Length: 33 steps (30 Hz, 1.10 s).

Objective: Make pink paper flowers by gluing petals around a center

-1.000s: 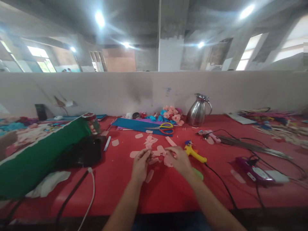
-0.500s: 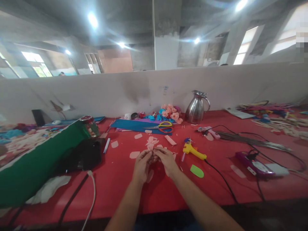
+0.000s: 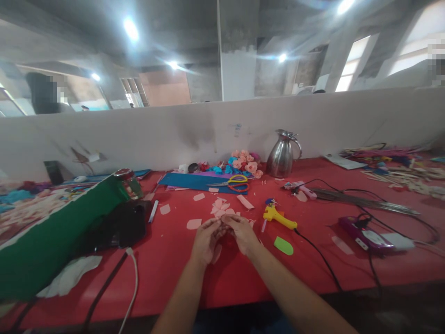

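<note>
My left hand (image 3: pixel 204 242) and my right hand (image 3: pixel 242 233) meet over the red table (image 3: pixel 174 260), fingertips pinched together on a small pink paper piece (image 3: pixel 220 225). More pink paper petals (image 3: pixel 219 207) lie scattered just beyond my fingers. A yellow glue gun (image 3: pixel 277 217) rests to the right of my right hand, its black cord trailing toward the table's front edge. A green paper leaf (image 3: pixel 283 246) lies near my right wrist.
Scissors (image 3: pixel 233 183) lie on blue sheets (image 3: pixel 194 181) at the back, beside finished paper flowers (image 3: pixel 243 162) and a steel jug (image 3: pixel 283 153). A green roll (image 3: pixel 52 232) and black bag (image 3: pixel 120 225) fill the left. Purple power strip (image 3: pixel 368 236), wires and sticks occupy the right.
My right hand drew in from the right to meet my left hand, and both now pinch the pink piece together. The view shifted slightly.
</note>
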Available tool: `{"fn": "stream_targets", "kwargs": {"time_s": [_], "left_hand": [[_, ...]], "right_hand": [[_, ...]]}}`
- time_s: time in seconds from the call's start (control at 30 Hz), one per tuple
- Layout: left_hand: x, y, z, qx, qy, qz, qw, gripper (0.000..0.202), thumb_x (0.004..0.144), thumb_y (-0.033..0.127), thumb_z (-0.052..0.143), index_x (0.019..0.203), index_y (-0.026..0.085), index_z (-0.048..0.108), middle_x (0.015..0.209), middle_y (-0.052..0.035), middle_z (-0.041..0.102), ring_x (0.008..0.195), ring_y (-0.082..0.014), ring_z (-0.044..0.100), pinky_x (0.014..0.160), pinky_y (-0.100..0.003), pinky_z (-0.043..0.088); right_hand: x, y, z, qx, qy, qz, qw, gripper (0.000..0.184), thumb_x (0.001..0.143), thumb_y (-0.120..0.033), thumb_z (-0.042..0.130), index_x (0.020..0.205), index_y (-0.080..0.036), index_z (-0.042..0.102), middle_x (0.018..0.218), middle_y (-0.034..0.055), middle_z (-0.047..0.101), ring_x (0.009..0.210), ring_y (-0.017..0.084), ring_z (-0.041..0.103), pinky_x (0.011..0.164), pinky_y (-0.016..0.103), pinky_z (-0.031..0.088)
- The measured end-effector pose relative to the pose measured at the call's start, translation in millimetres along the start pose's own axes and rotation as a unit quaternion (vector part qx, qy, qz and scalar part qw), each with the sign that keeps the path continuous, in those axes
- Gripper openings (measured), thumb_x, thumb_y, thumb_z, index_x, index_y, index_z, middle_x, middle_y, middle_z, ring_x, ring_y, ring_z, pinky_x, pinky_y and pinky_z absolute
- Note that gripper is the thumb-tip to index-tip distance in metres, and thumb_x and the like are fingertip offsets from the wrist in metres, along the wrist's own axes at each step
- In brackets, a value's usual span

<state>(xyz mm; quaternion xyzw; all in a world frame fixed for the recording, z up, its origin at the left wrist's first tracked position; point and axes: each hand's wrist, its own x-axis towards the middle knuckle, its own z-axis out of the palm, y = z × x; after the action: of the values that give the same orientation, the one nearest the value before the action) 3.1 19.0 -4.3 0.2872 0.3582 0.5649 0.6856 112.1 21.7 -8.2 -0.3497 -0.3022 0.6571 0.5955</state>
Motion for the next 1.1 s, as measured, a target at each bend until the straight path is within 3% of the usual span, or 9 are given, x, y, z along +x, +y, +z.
{"fn": "stream_targets", "kwargs": {"time_s": [0.33,0.57,0.8,1.1], "left_hand": [[1.0,-4.1,-1.6,0.026,-0.008,0.017,0.999,0.015,0.057,0.022,0.077,0.062,0.016,0.063,0.067,-0.0024,0.069,0.070,-0.0177,0.067,0.074,-0.028,0.051],[1.2,-0.6,-0.5,0.006,0.038,0.056,0.998,0.022,0.054,0.018,0.079,0.071,0.015,0.066,0.070,-0.0016,0.070,0.066,-0.0137,0.065,0.066,-0.024,0.051],[1.9,-1.4,-0.9,0.031,0.037,0.060,0.997,0.019,0.055,0.021,0.079,0.068,0.011,0.069,0.066,-0.0032,0.069,0.061,-0.0111,0.061,0.061,-0.021,0.049],[2.0,-2.1,-1.2,0.013,0.053,0.057,0.997,0.016,0.054,0.019,0.080,0.064,0.012,0.068,0.063,-0.0031,0.068,0.060,-0.0126,0.063,0.060,-0.022,0.051]], "right_hand": [[0.1,2.7,-0.1,-0.043,0.017,-0.050,0.998,0.021,0.058,-0.033,0.074,0.068,-0.017,0.067,0.063,-0.0011,0.063,0.059,0.012,0.055,0.060,0.024,0.043],[-2.3,2.2,2.0,-0.117,0.017,-0.098,0.988,0.018,0.064,-0.037,0.068,0.069,-0.020,0.066,0.067,0.0002,0.065,0.065,0.015,0.058,0.064,0.028,0.045],[-1.3,2.7,0.0,-0.192,0.000,-0.134,0.972,0.018,0.071,-0.037,0.060,0.069,-0.019,0.064,0.060,-0.0013,0.061,0.055,0.014,0.056,0.056,0.026,0.045],[-0.6,2.3,-1.6,-0.235,0.010,-0.151,0.960,0.017,0.072,-0.034,0.058,0.071,-0.018,0.063,0.065,0.0000,0.064,0.061,0.015,0.058,0.057,0.026,0.045]]}}
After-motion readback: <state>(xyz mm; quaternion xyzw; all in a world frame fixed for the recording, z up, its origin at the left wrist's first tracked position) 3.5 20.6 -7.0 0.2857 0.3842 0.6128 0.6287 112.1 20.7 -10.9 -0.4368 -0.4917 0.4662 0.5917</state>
